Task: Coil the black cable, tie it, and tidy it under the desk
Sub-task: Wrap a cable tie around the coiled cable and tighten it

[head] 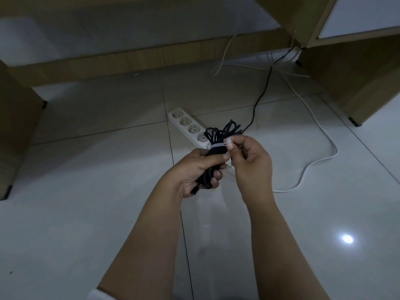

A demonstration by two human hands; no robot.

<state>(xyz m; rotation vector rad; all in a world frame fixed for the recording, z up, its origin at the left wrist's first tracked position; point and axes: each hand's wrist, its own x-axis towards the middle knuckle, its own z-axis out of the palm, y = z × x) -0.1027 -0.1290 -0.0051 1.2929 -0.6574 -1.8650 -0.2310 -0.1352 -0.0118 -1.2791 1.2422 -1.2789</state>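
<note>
The black cable (220, 135) is bundled into a coil held above the tiled floor. My left hand (194, 172) grips the lower half of the coil, thumb across it, with a plug end poking out below the fingers. A white tie (217, 146) wraps around the coil's middle. My right hand (249, 156) pinches the end of that tie at the coil's right side. From the coil, the rest of the black cable runs up and right across the floor toward the desk leg (300, 31).
A white power strip (186, 122) lies on the floor just behind the coil. Its white cord (320, 161) loops to the right. Wooden desk panels stand at left (17, 131), back (138, 59) and right (357, 83). More white wires hang near the back right.
</note>
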